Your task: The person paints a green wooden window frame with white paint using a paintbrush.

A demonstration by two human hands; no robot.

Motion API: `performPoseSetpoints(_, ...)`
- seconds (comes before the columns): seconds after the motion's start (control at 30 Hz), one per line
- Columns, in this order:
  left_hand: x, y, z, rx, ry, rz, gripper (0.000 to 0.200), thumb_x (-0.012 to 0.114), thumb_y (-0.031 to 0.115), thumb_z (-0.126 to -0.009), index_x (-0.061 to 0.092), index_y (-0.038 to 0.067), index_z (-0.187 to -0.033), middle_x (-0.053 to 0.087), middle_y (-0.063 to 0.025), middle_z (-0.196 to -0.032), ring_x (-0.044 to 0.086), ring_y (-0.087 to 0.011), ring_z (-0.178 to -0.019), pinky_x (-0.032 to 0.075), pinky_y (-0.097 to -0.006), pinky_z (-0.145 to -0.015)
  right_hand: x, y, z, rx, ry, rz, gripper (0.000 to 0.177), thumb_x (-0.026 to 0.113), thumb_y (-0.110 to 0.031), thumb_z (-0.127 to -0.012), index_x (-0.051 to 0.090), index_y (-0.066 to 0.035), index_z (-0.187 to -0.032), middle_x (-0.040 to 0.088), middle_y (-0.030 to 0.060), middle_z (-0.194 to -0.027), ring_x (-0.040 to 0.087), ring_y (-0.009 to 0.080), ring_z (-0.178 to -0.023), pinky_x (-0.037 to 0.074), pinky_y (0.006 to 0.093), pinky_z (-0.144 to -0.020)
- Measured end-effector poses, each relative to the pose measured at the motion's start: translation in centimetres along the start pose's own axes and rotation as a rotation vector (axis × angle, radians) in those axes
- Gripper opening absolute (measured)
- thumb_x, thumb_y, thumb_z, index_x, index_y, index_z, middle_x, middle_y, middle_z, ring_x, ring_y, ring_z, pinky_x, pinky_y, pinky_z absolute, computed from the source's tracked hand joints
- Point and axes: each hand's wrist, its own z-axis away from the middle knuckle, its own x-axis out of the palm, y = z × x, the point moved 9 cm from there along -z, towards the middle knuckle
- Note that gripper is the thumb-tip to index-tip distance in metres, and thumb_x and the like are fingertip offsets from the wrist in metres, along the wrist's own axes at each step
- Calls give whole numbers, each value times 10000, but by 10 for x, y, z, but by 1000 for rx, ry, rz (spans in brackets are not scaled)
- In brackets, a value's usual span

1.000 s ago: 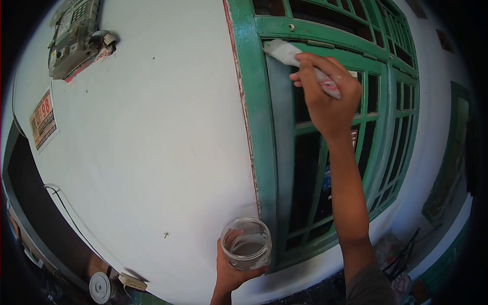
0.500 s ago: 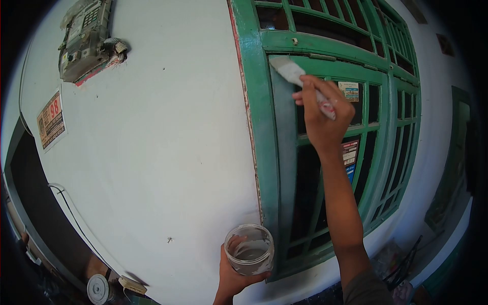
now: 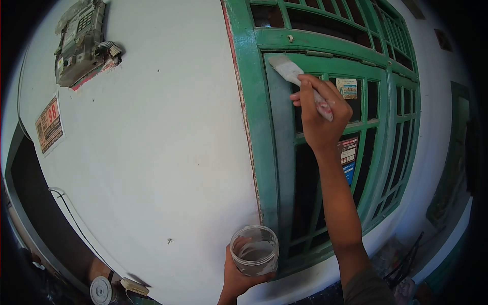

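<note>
My right hand (image 3: 325, 107) grips a paintbrush (image 3: 290, 70) with a pale, paint-smeared handle. Its bristles touch the top left corner of the green window sash (image 3: 325, 65). Down the sash's left upright (image 3: 282, 137) runs a greyish coat, paler than the green around it. Lower down, my left hand (image 3: 239, 277) is wrapped round a clear plastic jar (image 3: 254, 250). Grey paint coats the inside of the jar, which is uncapped at the top. Some of the left fingers show through its wall.
An electricity meter (image 3: 81, 46) hangs on the white wall (image 3: 168, 152) at upper left. Below it are a printed poster (image 3: 50, 126) and a loose cable (image 3: 76, 218). A round lidded can (image 3: 100, 291) stands at lower left. Stickers (image 3: 347, 152) cling to the window panes.
The brush stays at the sash's top corner with hardly any shift. My left hand and the jar have moved slightly right. The whole view has drifted a little.
</note>
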Motion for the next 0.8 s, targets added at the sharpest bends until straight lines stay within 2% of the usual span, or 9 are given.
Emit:
performPoseSetpoints(0.2,-3,1,1,-10,15,-23,1118,1047,184,-515,385,23,-1402,497,-159,-1410,535,-291,-1327,468,-429,-1104,-17,-4,44,44,-153,170,93,708,11,-893,757,38,-967,703,95,-756,691,144,-639,516,284,-568)
performPoseSetpoints(0.3,-3,-3,1,-10,4,-31,1118,1047,188,-516,385,22,-1402,498,-159,-1410,536,-292,-1326,467,-426,-1104,-20,-9,23,137,-71,-5,98,712,4,-889,758,39,-969,698,103,-752,691,150,-648,512,287,-569)
performPoseSetpoints(0.4,0,-8,-2,-1,2,-18,1118,1045,191,-518,385,23,-1404,500,-159,-1409,538,-293,-1324,469,-426,-1103,-4,-12,-1,-44,6,2,98,708,6,-893,757,36,-971,691,107,-745,684,152,-646,505,286,-565)
performPoseSetpoints(0.53,5,-11,-1,-15,-33,-2,1114,1040,187,-526,382,21,-1409,504,-163,-1405,544,-295,-1320,479,-427,-1093,3,-1,14,-99,-18,57,98,710,3,-889,758,33,-969,698,111,-757,670,143,-648,508,274,-577)
performPoseSetpoints(0.63,7,-6,2,-19,-34,0,1107,1036,182,-534,381,20,-1412,512,-168,-1397,550,-295,-1314,485,-426,-1087,-9,0,37,4,-122,130,90,711,2,-888,760,29,-957,703,107,-764,676,143,-638,507,262,-579)
performPoseSetpoints(0.73,10,-1,1,-16,-35,-16,1102,1033,178,-539,381,18,-1413,523,-170,-1386,556,-293,-1308,486,-427,-1085,-22,-4,33,159,-125,17,89,713,8,-878,762,27,-951,706,97,-754,682,141,-625,502,253,-570)
performPoseSetpoints(0.8,12,-1,1,-15,-48,-23,1102,1032,176,-541,380,19,-1415,529,-171,-1379,558,-293,-1305,486,-427,-1085,-21,-11,13,56,-57,4,93,714,6,-874,763,22,-952,711,89,-749,685,136,-619,503,251,-568)
